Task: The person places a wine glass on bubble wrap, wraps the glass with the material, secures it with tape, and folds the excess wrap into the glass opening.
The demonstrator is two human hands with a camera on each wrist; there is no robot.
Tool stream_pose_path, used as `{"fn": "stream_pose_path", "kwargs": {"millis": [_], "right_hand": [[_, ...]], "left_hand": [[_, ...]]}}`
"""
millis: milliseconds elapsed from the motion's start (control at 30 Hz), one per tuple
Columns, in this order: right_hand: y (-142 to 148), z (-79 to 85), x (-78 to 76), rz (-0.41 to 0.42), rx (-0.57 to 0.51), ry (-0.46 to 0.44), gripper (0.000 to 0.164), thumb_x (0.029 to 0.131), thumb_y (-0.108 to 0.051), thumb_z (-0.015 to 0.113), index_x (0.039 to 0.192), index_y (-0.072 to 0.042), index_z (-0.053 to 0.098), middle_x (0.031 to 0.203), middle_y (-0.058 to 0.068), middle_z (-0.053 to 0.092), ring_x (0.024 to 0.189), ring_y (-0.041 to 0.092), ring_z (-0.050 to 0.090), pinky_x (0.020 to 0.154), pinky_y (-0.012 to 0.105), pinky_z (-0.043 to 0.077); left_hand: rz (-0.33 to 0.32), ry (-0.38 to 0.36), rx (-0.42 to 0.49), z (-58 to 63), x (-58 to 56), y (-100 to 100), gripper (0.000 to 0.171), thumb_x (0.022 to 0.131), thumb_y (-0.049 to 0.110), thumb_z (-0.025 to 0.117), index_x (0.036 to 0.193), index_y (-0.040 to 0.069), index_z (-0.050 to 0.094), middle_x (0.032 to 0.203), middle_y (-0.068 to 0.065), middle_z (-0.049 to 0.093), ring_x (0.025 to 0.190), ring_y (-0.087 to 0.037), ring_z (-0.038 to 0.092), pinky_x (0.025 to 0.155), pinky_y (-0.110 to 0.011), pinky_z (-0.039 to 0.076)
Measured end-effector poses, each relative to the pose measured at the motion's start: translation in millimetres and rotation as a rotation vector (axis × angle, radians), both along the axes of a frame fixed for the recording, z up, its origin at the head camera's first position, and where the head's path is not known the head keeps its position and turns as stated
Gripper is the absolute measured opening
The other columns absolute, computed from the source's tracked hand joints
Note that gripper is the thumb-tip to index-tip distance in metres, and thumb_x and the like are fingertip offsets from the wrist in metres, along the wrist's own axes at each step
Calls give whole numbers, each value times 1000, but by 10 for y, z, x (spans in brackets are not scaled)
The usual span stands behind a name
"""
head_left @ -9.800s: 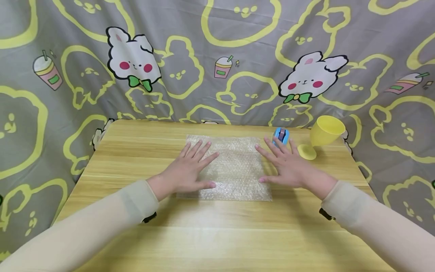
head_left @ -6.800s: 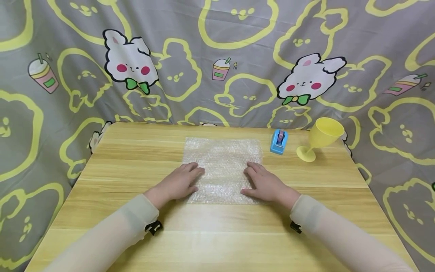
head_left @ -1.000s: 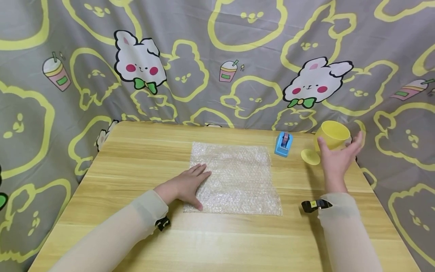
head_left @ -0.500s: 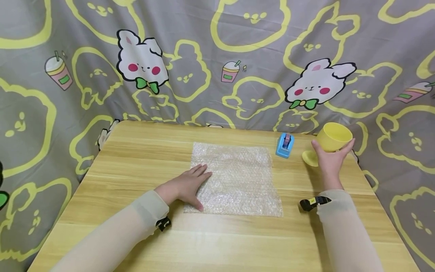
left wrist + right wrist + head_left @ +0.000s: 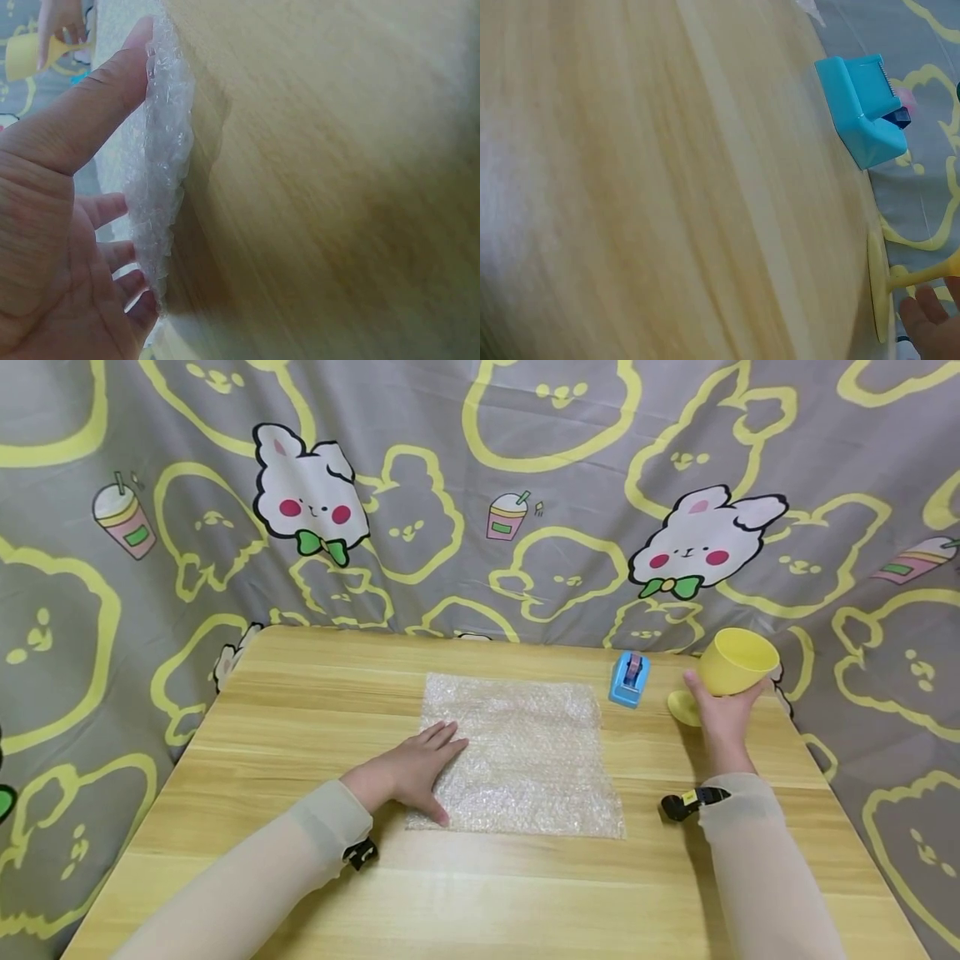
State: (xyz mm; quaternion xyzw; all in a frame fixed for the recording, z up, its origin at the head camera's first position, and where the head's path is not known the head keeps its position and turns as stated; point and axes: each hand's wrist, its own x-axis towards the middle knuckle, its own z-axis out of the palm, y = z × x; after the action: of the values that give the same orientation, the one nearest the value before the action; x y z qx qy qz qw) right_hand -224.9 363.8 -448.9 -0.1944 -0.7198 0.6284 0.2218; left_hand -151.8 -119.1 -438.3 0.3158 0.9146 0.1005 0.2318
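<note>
1. At the right of the head view, we see the right hand holding a yellow goblet: the thumb lies round the left of the bowl, and the other fingers reach round the far right side, mostly hidden from us there. The goblet's foot shows on the tabletop, below and left of the bowl.

2. Low on the right edge of the right wrist view, we find what the head view hides: the slim stem running from the foot toward the bowl, with curled fingertips just beside it. Only a sliver of the bowl enters that frame.

3. Upper left in the left wrist view, we see goblet and right hand again, small and blurred.

4. Left of centre in the head view, the left hand rests on the left side of a sheet of bubble wrap, its fingers relaxed and spread. We see the whole sheet lying flat only here.

5. Along the left of the left wrist view, we look at the sheet edge-on: thumb touching it above, fingertips below. We cannot tell how firmly they press.

6. Between sheet and goblet in the head view, we see a blue tape dispenser from above; upper right in the right wrist view, its toothed cutter shows clearly.

7. Across the upper head view, we see a printed curtain.
</note>
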Motion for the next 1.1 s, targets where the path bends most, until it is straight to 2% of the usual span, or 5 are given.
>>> {"fn": "stream_pose_path", "kwargs": {"millis": [133,400,733,933,1100], "right_hand": [[-6,4,-1,11,-2,-53,97,86,-27,80,153,-24,10,141,-3,35,135,14,33,115,18,20],[8,-19,7,38,-11,-65,87,89,-23,77,150,-23,15,139,-5,35,135,16,34,116,21,23],[55,-45,55,54,147,-103,83,91,-17,74,150,-18,16,139,-1,36,135,18,37,115,29,32],[91,-25,88,77,226,-114,80,90,-12,73,148,-16,18,129,-7,38,121,14,47,99,25,49],[92,36,147,128,281,-111,75,90,-4,71,144,-14,21,118,-11,39,103,4,50,79,11,50]], "left_hand": [[5,-4,3,4,5,-4,126,66,60,86,160,9,20,166,-18,3,153,-35,2,122,-51,14],[3,1,1,10,2,-4,125,66,59,86,160,9,20,166,-19,4,152,-36,3,122,-52,15],[-4,-14,4,15,12,12,125,68,58,86,160,9,18,166,-19,2,152,-36,1,122,-51,12],[6,-11,14,15,11,0,125,67,58,87,160,8,19,166,-19,3,152,-36,2,122,-51,13],[1,-14,21,24,11,-4,125,67,57,87,160,8,19,166,-19,3,152,-37,2,122,-51,12]]}}
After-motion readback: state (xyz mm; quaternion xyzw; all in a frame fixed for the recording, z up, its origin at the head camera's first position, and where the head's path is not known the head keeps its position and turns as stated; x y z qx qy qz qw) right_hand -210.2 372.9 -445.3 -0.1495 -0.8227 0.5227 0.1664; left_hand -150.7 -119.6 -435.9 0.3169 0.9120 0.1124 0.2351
